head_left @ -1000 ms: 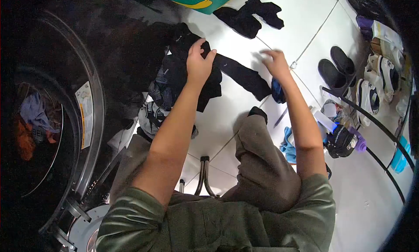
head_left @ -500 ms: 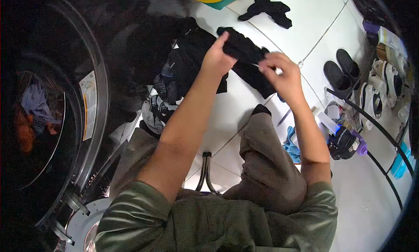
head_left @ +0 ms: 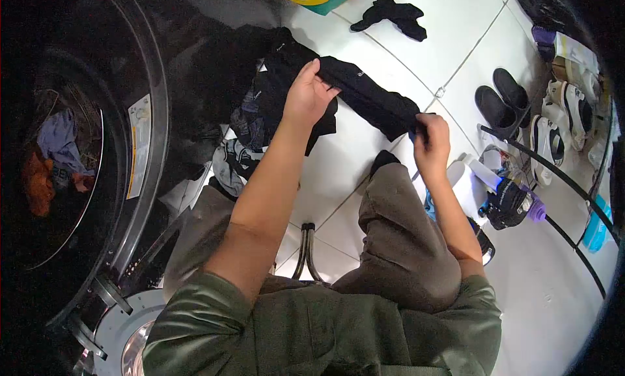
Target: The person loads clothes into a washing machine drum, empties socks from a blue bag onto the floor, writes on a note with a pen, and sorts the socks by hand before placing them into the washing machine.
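A long black sock (head_left: 368,93) is stretched out between my two hands above the tiled floor. My left hand (head_left: 311,93) is at its upper left end, thumb up and fingers partly curled, closed on the cloth. At the lower right end, my right hand (head_left: 431,136) pinches the sock's edge. Dark clothes (head_left: 286,63) are piled left of my left hand. Below that pile are grey and white items (head_left: 228,164). More black socks (head_left: 392,14) rest on the tiles at the top.
On the left is an open round machine door (head_left: 156,102), with laundry (head_left: 60,141) seen inside. Black slippers (head_left: 501,112), white shoes (head_left: 547,148) and a black curved rail (head_left: 553,174) are at the right. A metal stool leg (head_left: 305,249) stands between my legs.
My hands reached the black sock, lifted it, and have now spread apart with it stretched between them. My right hand has moved lower and to the right.
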Demonstrator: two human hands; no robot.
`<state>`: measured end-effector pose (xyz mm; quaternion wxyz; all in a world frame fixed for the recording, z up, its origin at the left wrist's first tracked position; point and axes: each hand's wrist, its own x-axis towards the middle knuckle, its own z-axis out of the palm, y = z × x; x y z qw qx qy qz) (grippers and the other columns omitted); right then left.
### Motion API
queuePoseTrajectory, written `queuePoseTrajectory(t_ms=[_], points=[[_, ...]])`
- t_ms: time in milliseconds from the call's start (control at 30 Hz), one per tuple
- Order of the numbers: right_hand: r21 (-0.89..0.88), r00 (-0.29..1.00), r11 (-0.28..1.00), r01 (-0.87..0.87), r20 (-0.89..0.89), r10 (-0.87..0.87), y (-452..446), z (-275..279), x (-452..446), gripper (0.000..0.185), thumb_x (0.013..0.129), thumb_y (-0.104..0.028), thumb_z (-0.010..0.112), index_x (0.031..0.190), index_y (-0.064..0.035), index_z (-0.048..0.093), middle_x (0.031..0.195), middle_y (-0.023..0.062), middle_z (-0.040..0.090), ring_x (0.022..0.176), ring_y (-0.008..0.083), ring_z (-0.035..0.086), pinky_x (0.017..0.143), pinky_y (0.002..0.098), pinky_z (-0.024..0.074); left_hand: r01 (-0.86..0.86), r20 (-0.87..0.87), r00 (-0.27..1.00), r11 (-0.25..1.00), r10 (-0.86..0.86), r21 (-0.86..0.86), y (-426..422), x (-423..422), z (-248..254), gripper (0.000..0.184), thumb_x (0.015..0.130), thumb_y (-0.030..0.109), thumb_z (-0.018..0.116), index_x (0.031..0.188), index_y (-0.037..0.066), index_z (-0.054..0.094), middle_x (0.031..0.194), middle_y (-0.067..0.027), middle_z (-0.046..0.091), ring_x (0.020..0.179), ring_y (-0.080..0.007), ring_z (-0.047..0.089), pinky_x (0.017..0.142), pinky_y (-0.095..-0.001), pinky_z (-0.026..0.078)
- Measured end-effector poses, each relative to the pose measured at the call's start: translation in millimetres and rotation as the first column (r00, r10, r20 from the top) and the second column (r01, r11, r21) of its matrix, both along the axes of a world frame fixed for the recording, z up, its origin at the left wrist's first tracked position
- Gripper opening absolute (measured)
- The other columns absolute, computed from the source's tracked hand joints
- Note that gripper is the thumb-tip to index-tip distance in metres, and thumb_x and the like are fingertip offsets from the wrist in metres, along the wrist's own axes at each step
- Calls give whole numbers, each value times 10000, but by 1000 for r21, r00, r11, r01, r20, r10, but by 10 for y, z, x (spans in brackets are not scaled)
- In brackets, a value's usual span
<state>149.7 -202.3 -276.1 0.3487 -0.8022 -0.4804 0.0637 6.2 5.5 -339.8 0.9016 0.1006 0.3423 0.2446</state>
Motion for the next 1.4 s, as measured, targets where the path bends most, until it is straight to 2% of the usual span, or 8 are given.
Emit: queuePoseTrajectory(t_ms=[233,533,667,867,1000,1200,1333,1400], points=[[-353,974,908,-225,-77,212,123,-394,-146,340,601,-155,710,918,-80,611,1076,181,496,985,343,485,814,403,427,453,-622,672,442,401,774,-39,-138,-286,241,798,113,554,1026,38,529,1027,-139,559,992,-286,527,865,-400,405],[-437,856,899,1,465,225,1649,-1216,1170,147,667,-155,625,799,-201,671,1373,59,302,1244,349,279,924,574,299,884,-898,310,-443,314,150,-426,-166,-523,381,727,181,631,1098,148,549,1271,-97,404,1255,-292,277,1000,-582,172],[-518,826,855,35,496,267,2048,-1502,1171,293,802,-236,482,1057,-159,604,1273,9,445,1218,267,344,919,658,209,912,-942,261,-374,210,169,-271,-65,-362,297,746,171,620,1041,147,595,1223,-86,465,1222,-293,336,1033,-496,181],[103,768,940,-326,-550,327,1659,-506,602,74,717,-41,611,778,-17,645,810,58,636,777,133,591,727,266,465,199,-437,898,838,52,509,-96,331,-146,254,844,204,542,995,2,571,975,-64,598,957,-225,547,874,-308,382],[59,651,983,-176,-742,162,1567,-840,760,139,699,-99,616,826,-62,662,794,56,649,687,141,585,680,263,465,127,-346,938,922,8,365,-42,411,5,221,881,202,505,932,-1,576,876,-31,598,806,-101,545,780,-232,405],[-309,869,922,232,491,-54,1696,-1591,1442,341,718,-148,555,1058,-155,590,1107,153,541,1059,312,477,826,558,396,322,-548,834,749,65,579,-45,236,29,183,902,209,460,827,62,541,744,-33,591,694,-123,559,662,-243,451],[-603,931,777,184,359,58,1662,-1469,1462,273,732,-150,551,997,-111,604,947,134,605,912,278,551,803,465,432,118,-372,928,953,-6,278,-12,304,238,172,911,201,400,937,58,491,828,-103,609,767,-193,596,729,-300,484],[-254,810,958,135,-528,-254,1571,-1248,1310,184,744,-147,548,896,-57,600,796,105,616,726,230,571,732,347,456,80,-306,952,969,-4,234,18,310,229,177,909,182,383,994,52,468,886,-118,600,805,-206,591,749,-325,480]])
